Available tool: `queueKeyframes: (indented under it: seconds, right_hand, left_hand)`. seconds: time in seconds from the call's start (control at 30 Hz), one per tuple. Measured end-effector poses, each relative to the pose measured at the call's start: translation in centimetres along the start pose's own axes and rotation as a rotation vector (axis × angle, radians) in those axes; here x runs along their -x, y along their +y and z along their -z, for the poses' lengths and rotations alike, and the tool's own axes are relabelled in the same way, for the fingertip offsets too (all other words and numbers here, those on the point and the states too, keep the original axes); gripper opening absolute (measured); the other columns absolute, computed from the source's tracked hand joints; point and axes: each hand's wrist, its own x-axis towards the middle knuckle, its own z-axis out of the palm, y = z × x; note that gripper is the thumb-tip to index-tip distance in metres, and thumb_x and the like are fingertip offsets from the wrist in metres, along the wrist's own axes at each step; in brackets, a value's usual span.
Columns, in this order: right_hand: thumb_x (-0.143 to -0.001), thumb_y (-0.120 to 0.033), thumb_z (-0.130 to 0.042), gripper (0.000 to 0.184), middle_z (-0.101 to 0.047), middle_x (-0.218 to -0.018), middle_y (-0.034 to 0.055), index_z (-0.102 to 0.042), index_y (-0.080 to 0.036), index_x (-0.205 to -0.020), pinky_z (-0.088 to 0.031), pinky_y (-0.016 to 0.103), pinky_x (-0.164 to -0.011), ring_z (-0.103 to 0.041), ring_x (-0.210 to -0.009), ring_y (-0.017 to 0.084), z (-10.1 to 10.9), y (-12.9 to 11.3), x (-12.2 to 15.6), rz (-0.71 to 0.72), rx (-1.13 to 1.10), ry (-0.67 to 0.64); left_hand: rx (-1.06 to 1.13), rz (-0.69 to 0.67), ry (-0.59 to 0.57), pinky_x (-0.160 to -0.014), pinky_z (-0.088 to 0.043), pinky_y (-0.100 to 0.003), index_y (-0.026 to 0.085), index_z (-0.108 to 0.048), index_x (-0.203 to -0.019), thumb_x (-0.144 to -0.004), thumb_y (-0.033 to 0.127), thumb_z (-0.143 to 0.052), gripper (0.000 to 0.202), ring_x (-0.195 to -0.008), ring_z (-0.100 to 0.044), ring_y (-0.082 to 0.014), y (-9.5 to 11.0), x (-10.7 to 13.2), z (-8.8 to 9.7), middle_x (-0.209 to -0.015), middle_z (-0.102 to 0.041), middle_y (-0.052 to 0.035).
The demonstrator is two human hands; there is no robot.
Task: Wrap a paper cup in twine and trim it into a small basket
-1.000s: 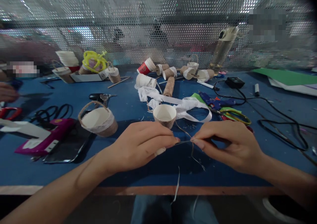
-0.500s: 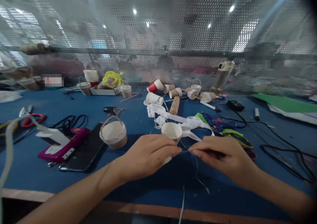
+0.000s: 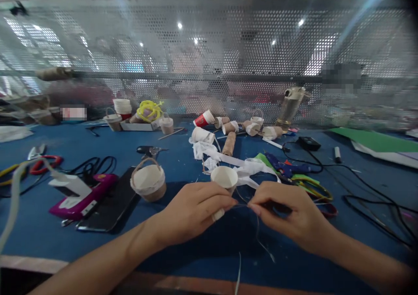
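My left hand (image 3: 196,208) is closed in a pinch on one end of a thin thread (image 3: 242,205). Opposite it, my right hand (image 3: 287,210) pinches the same thread between thumb and forefinger. A loose strand hangs from there toward the table's front. Just behind my left fingers stands a small paper cup (image 3: 224,177), its lower part partly hidden. Under my left fingers shows a small whitish piece (image 3: 218,215) that I cannot make out. To the left sits a cup basket (image 3: 148,184) with a twine-wrapped side, a white rim band and a handle.
White ribbon (image 3: 257,166) lies behind the cup, near a twine roll (image 3: 229,143). Left are a black phone (image 3: 109,203), a purple power strip (image 3: 83,197) and pliers (image 3: 37,152). Right are a blue glue gun (image 3: 290,166), scissors (image 3: 315,188) and black cables (image 3: 375,199). Small baskets line the mesh partition (image 3: 215,51).
The view has tilted slightly upward, so the scene sits a little lower. Both hands keep their pinch on the thread, with only slight movement.
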Motion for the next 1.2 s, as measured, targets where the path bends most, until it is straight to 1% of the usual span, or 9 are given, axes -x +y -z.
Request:
queueKeyframes:
  seconds: [0.2, 0.37, 0.43, 0.53, 0.67, 0.77, 0.87, 1.0, 1.2]
  right_hand:
    - [-0.095, -0.024, -0.059, 0.016, -0.066, -0.076, 0.0007, -0.07, -0.02, -0.085, -0.04, 0.026, -0.058, -0.057, -0.066, 0.012, -0.9, 0.2, 0.4, -0.011, 0.015, 0.116]
    - [-0.095, -0.022, -0.059, 0.014, -0.065, -0.076, -0.0003, -0.069, -0.021, -0.084, -0.042, 0.025, -0.059, -0.058, -0.066, 0.012, -0.9, 0.2, 0.9, -0.03, 0.051, 0.143]
    - [-0.095, -0.023, -0.06, 0.013, -0.066, -0.076, -0.0005, -0.069, -0.022, -0.084, -0.043, 0.025, -0.059, -0.059, -0.066, 0.012, -0.9, 0.2, 0.9, -0.039, 0.074, 0.155]
    - [-0.094, -0.024, -0.062, 0.012, -0.066, -0.075, -0.0007, -0.069, -0.023, -0.084, -0.044, 0.026, -0.058, -0.059, -0.064, 0.013, -1.0, 0.2, 0.9, -0.027, 0.103, 0.195]
    - [-0.094, -0.023, -0.062, 0.013, -0.067, -0.074, -0.0001, -0.069, -0.023, -0.083, -0.045, 0.025, -0.056, -0.06, -0.064, 0.013, -1.3, 0.1, 0.8, -0.022, 0.143, 0.246]
    - [-0.094, -0.023, -0.062, 0.013, -0.066, -0.074, -0.0005, -0.068, -0.023, -0.083, -0.044, 0.025, -0.055, -0.06, -0.064, 0.013, -1.4, 0.2, 0.7, -0.043, 0.168, 0.27]
    - [-0.094, -0.022, -0.062, 0.012, -0.065, -0.074, -0.0008, -0.067, -0.023, -0.083, -0.044, 0.024, -0.056, -0.06, -0.064, 0.012, -1.5, 0.3, 0.8, -0.055, 0.181, 0.279]
    - [-0.094, -0.022, -0.06, 0.013, -0.064, -0.072, -0.0012, -0.067, -0.022, -0.083, -0.044, 0.024, -0.056, -0.058, -0.062, 0.012, -1.6, 0.1, 0.8, -0.064, 0.186, 0.23]
    - [-0.095, -0.024, -0.058, 0.016, -0.059, -0.068, -0.0022, -0.065, -0.021, -0.081, -0.041, 0.023, -0.053, -0.055, -0.058, 0.011, -1.6, -0.1, 0.7, -0.1, 0.165, 0.156]
  left_hand:
    - [0.308, 0.253, 0.089, -0.077, -0.057, -0.024, 0.016, -0.07, -0.099, -0.096, 0.015, -0.059, 0.011, -0.081, -0.071, -0.0145, 0.5, -0.2, -0.6, -0.088, -0.076, -0.0054]
    - [0.383, 0.251, 0.107, -0.079, -0.058, -0.026, 0.013, -0.072, -0.108, -0.095, 0.014, -0.059, 0.018, -0.086, -0.073, -0.0165, 1.1, -0.3, -0.5, -0.092, -0.078, -0.008]
    - [0.435, 0.321, 0.108, -0.078, -0.059, -0.027, 0.014, -0.074, -0.108, -0.096, 0.017, -0.061, 0.018, -0.085, -0.074, -0.0168, 1.2, -0.4, -0.5, -0.092, -0.079, -0.0088]
    - [0.53, 0.491, 0.105, -0.077, -0.061, -0.028, 0.015, -0.078, -0.105, -0.095, 0.024, -0.066, 0.018, -0.084, -0.075, -0.0184, 1.3, -0.6, -0.6, -0.094, -0.081, -0.0097]
    - [0.598, 0.554, 0.127, -0.077, -0.063, -0.029, 0.016, -0.079, -0.106, -0.092, 0.024, -0.071, 0.018, -0.085, -0.077, -0.0193, 1.4, -0.6, -1.0, -0.094, -0.082, -0.0089]
    - [0.561, 0.501, 0.127, -0.08, -0.063, -0.028, 0.015, -0.078, -0.109, -0.091, 0.02, -0.071, 0.02, -0.089, -0.077, -0.0191, 1.5, -0.4, -1.4, -0.095, -0.082, -0.0087]
    - [0.357, 0.318, 0.168, -0.082, -0.062, -0.028, 0.015, -0.076, -0.113, -0.09, 0.014, -0.071, 0.023, -0.091, -0.077, -0.0184, 1.3, -0.1, -1.7, -0.096, -0.082, -0.0076]
    - [0.08, 0.11, 0.227, -0.074, -0.061, -0.026, 0.014, -0.073, -0.106, -0.092, 0.012, -0.068, 0.016, -0.082, -0.075, -0.0159, 0.8, 0.2, -1.8, -0.093, -0.081, -0.0062]
    - [-0.144, 0.016, 0.146, -0.072, -0.057, -0.028, 0.014, -0.07, -0.106, -0.093, 0.012, -0.067, 0.014, -0.083, -0.069, -0.0169, 0.6, 0.5, -1.2, -0.096, -0.076, -0.0067]
